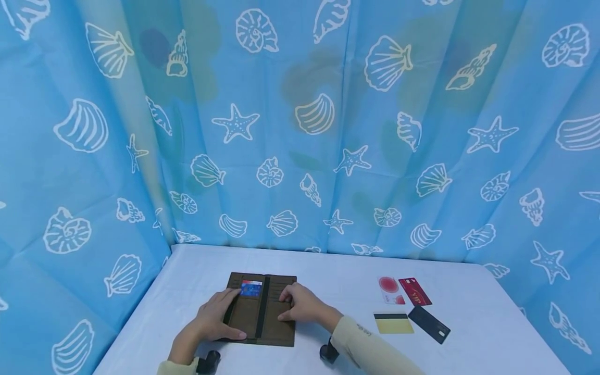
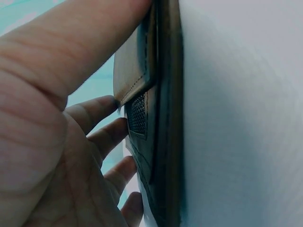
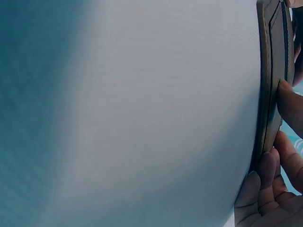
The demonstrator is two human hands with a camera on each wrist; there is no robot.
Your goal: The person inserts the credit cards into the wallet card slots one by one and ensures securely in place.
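Note:
A brown bifold wallet (image 1: 277,333) lies spread on the table, a black strap (image 1: 263,307) running down its middle. A blue card (image 1: 251,288) shows in an upper slot of its left half. My left hand (image 1: 213,317) rests on the left half, thumb near the lower edge and fairly straight fingers spread toward the blue card. My right hand (image 1: 304,304) holds the right half at its outer edge, fingers curled, thumb on the inner face. In the right wrist view, the right thumb (image 3: 289,106) touches the wallet (image 3: 265,71), with other fingertips close beside its edge.
Right of the wallet lie a white card with a red circle (image 1: 390,289), a red VIP card (image 1: 415,291), a gold card (image 1: 394,324) and a black card (image 1: 429,324). A blue shell-print curtain (image 1: 281,182) stands around the white table (image 1: 337,271).

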